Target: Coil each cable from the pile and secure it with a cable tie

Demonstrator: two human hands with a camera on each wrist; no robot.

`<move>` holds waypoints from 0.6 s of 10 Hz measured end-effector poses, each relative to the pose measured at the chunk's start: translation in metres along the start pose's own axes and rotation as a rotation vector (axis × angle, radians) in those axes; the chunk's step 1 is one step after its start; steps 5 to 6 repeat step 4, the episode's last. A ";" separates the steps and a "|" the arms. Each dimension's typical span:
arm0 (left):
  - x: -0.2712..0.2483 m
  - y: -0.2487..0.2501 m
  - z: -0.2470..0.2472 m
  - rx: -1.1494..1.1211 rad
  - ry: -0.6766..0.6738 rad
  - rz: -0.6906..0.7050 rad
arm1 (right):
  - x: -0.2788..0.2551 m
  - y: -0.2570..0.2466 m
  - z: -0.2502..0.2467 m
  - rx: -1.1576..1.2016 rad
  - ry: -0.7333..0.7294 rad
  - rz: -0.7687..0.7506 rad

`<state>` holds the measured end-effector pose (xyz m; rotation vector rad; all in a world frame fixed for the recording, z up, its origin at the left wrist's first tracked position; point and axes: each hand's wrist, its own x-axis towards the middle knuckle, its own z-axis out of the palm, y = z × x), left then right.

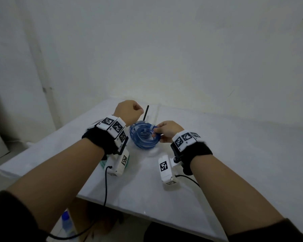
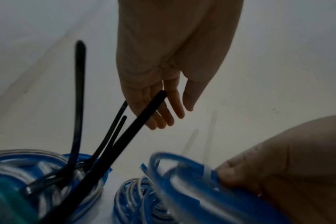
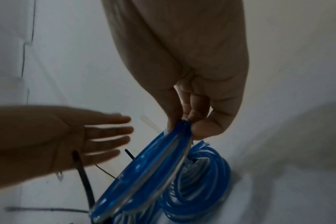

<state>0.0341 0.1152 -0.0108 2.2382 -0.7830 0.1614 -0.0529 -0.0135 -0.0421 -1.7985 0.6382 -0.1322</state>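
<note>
My right hand (image 1: 163,131) pinches the rim of a flat blue cable coil (image 1: 143,137) and holds it tilted above the white table (image 1: 234,154). A pale tie band wraps that coil (image 3: 144,174) at the pinch (image 3: 184,121). Under it lies a second blue coil (image 3: 201,174). My left hand (image 2: 163,118) hovers just left of the held coil with straight fingers and grips nothing. Black cable ties (image 2: 79,106) stick up from another tied blue coil (image 2: 48,174) below the left wrist. Clear loose ties (image 2: 211,128) lie on the table beyond.
A plain wall stands close behind the table. The table's near edge (image 1: 129,212) runs across in front of me, with a bottle (image 1: 66,222) on the floor under it. A teal coil (image 1: 103,162) shows under my left wrist camera.
</note>
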 end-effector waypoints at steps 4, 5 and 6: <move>-0.040 0.018 -0.034 -0.442 0.191 0.148 | 0.015 0.016 0.002 -0.239 -0.004 0.011; -0.040 0.018 -0.034 -0.442 0.191 0.148 | 0.015 0.016 0.002 -0.239 -0.004 0.011; -0.040 0.018 -0.034 -0.442 0.191 0.148 | 0.015 0.016 0.002 -0.239 -0.004 0.011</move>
